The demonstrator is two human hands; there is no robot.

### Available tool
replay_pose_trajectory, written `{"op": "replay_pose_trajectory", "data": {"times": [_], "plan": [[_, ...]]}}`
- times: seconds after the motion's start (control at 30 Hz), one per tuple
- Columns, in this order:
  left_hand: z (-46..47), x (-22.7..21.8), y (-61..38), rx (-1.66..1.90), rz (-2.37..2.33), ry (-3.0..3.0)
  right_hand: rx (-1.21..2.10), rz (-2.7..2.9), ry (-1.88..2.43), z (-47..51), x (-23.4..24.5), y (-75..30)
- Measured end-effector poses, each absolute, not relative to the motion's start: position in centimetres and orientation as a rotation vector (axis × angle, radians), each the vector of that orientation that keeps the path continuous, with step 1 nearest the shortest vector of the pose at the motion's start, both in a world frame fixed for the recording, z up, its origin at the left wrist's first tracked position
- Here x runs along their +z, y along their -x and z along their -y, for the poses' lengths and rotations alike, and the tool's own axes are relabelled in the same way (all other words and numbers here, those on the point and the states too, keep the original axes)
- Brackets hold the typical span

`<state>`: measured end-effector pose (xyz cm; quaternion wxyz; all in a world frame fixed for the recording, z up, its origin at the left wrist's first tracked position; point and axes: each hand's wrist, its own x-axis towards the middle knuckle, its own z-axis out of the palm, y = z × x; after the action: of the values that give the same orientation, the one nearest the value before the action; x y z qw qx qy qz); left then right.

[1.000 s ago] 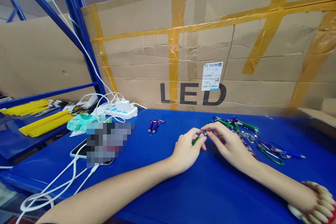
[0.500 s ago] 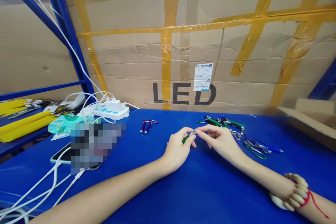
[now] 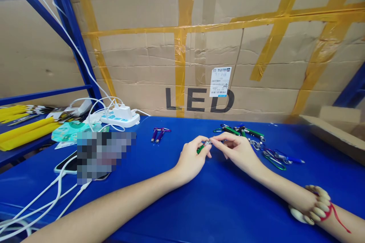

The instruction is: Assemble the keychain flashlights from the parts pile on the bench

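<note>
My left hand is closed around a small green flashlight, a metallic tube whose silver end points to the right. At that silver end, my right hand pinches with thumb and forefinger; what exactly lies between the fingertips is too small to make out. Just beyond my right hand lies a pile of green and blue flashlights with rings and carabiners. A green carabiner and a blue flashlight rest at its right side. Two purple flashlights joined to a purple carabiner lie left of my hands.
A white power strip with plugged cables stands at the back left. Phones with white cables lie nearer, partly blurred out. A large cardboard box walls off the back of the blue table. An open carton sits at right.
Both hands stay together at the flashlight with almost the same grip. The whole view has shifted slightly; nothing on the table has visibly moved.
</note>
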<state>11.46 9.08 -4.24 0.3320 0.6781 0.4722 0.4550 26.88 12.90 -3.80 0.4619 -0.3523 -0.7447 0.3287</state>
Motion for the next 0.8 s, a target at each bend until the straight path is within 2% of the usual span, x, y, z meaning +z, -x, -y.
{"op": "replay_pose_trajectory", "data": {"times": [0.8], "plan": [[-8.91, -4.24, -11.36, 1.180, -1.249, -1.771, 0.799, 1.864, 0.902, -12.76, -3.77, -26.82]]}}
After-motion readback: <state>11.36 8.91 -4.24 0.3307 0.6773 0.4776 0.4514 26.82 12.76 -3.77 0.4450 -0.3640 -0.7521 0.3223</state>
